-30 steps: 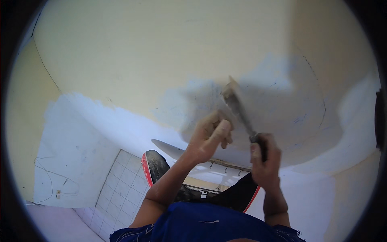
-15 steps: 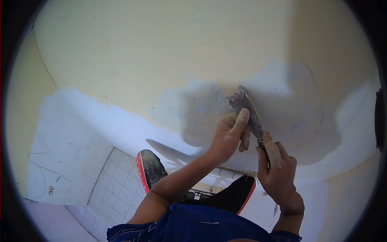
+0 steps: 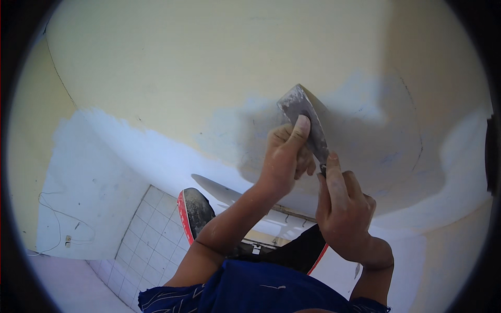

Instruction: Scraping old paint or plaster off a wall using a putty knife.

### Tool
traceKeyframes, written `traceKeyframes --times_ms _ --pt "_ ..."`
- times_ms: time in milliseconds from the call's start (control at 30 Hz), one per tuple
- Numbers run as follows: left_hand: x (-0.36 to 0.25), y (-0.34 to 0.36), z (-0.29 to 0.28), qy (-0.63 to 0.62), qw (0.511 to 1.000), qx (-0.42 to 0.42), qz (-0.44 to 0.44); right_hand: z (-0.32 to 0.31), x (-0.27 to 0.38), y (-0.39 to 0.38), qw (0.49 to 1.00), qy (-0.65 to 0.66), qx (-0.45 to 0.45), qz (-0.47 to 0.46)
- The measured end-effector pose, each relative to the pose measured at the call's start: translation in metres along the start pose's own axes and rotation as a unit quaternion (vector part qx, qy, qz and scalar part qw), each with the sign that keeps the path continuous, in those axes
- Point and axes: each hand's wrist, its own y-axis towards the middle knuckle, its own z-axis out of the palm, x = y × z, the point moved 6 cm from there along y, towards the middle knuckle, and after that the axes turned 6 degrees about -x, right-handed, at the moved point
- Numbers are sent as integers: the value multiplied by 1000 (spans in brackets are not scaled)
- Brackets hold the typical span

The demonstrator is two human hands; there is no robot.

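Observation:
A putty knife with a wide, whitish-smeared metal blade is held at a slant before the wall. My right hand is closed round its dark handle, with the index finger stretched along it toward the blade. My left hand grips the blade, thumb pressed flat on its face and fingers curled behind. The blade's broad edge points up and left; whether it touches the wall I cannot tell. Behind it lies a pale bluish-white patch, partly in shadow, on the cream paint. Both hands look dusty.
My dusty black shoe with a red sole edge is below left. A rail with hooks runs under my arms. Farther down lie white floor tiles. A thin loose cable hangs by a wall socket.
Both hands have moved up and a little left in the view, carrying the putty knife with them. Their grip on it looks the same.

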Motion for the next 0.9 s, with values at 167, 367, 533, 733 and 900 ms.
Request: traceKeyframes --times_ms 167,367,533,733,900 --pt "4 -10 1 16 998 -33 -41 -4 5 -11 1000 -7 2 9" --pt "1 -10 -2 11 999 6 -30 -6 13 -10 1000 -11 -5 14" --pt "-1 -4 -3 19 998 -6 -59 -4 10 -6 999 -13 -4 37" --pt "-4 -23 -27 204 977 -4 -68 30 -23 -39 972 196 -72 104" --pt "-60 -53 -46 557 715 -127 403 100 -56 -144 903 269 107 317"
